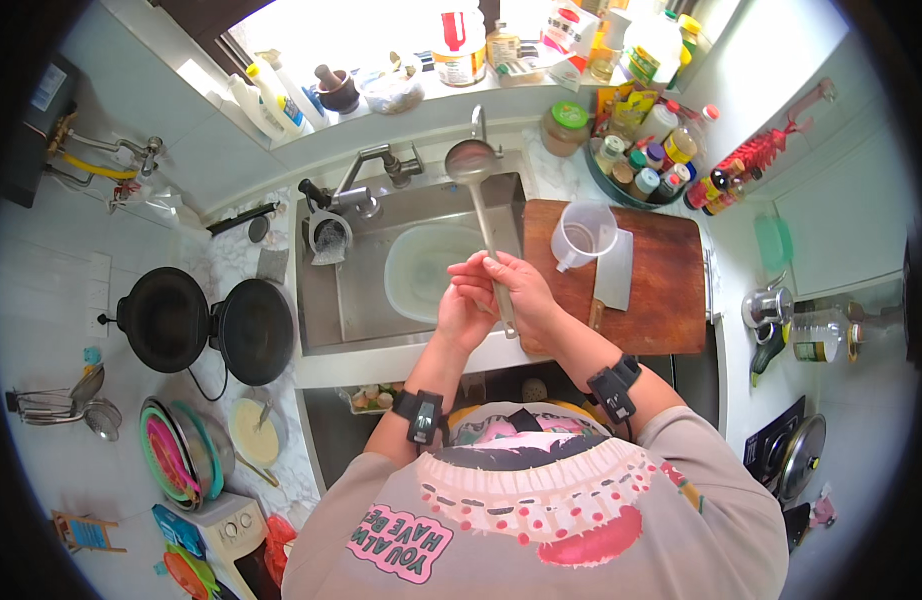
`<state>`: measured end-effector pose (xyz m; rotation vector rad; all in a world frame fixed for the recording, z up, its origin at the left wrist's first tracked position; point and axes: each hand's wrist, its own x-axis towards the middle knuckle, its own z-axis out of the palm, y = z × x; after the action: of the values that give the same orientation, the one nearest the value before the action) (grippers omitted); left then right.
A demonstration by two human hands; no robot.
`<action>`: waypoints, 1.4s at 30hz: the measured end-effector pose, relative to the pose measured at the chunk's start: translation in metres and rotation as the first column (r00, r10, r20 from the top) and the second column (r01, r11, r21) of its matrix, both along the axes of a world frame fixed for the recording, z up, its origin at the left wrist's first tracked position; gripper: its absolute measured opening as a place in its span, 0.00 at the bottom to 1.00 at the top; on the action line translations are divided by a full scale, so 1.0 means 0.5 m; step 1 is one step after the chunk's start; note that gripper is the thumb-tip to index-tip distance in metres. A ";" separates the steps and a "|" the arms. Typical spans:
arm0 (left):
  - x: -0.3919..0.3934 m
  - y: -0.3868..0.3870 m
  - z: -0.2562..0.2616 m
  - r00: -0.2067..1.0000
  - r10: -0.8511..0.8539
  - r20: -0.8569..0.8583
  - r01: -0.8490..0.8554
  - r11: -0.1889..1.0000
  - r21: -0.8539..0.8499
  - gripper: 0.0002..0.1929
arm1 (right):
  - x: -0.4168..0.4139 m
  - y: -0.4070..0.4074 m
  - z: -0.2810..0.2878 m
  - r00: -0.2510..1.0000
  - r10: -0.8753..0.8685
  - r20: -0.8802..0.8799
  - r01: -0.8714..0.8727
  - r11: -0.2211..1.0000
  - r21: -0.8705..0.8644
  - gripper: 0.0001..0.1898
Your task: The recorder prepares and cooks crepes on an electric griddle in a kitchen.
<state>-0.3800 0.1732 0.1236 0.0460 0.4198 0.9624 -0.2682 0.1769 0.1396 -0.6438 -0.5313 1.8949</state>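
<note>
A long-handled metal ladle (479, 201) points away from me above the sink, its round bowl toward the slim tap at the back. My right hand (522, 286) holds the lower handle, thumb resting along it. Cupped close against that hand, my left hand (464, 315) meets it beside the handle; overlapping fingers hide whether it grips too. Below, a translucent white basin (410, 262) with cloudy liquid sits in the steel sink (356, 300). Right of my hands, a clear plastic measuring cup (583, 234) and a cleaver (614, 270) are on a wooden cutting board (663, 285).
A pull-out faucet (386, 165) and a grey strainer cup (329, 232) occupy the sink's left side. An opened electric griddle (205, 326) and a bowl of batter-like mixture (257, 433) are on the left counter. Seasoning bottles fill a round tray (607, 187) behind the board.
</note>
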 end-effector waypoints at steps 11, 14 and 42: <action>0.081 -0.099 -0.042 0.989 0.051 0.140 -0.067 0.992 0.111 0.18 | 0.130 -0.110 0.005 0.962 0.083 0.260 -0.089 0.996 0.013 0.13; 0.108 -0.122 -0.016 0.966 0.193 -0.171 -0.175 0.978 0.116 0.19 | 0.131 -0.127 -0.012 0.942 -0.027 0.334 -0.024 0.989 0.146 0.14; 0.164 -0.079 0.004 0.913 0.162 -0.373 -0.106 0.980 0.168 0.18 | 0.201 -0.201 -0.041 0.190 -0.355 0.915 -0.325 0.857 0.400 0.11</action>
<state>-0.2982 0.1338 0.1256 0.3475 0.7234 1.1223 -0.1680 0.0763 0.1190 -1.4807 -1.8284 0.8855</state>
